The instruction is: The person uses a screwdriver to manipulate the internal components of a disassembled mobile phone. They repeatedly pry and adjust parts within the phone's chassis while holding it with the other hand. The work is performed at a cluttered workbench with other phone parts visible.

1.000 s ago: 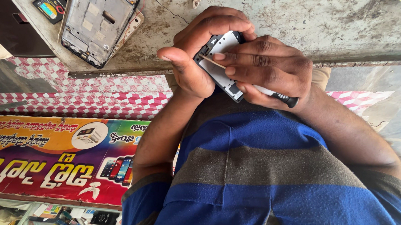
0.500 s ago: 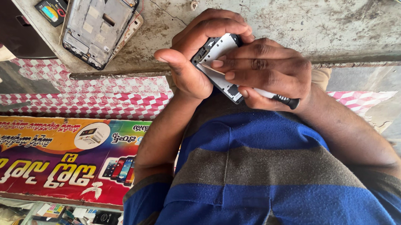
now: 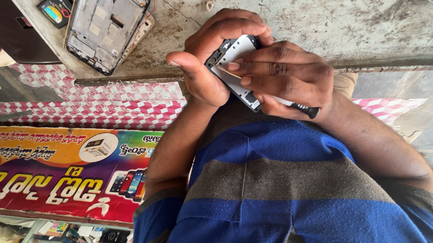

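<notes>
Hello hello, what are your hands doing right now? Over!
Left hand grips small phone part. Right hand holds thin tool against it. Opened phone frame lies apart on worn bench. Nothing in the way.

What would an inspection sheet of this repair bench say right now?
Surface: worn, stained grey bench.
Job's things: small phone body, held between both hands; thin tool with a black end.
Clutter: opened phone frame; small black battery beside it.
Grippers: left hand is wrapped around the phone body; right hand grips the tool against it.
Cables: a thin reddish wire by the frame.
Surroundings: red-and-white chequered sheet; colourful banner below the bench.
</notes>
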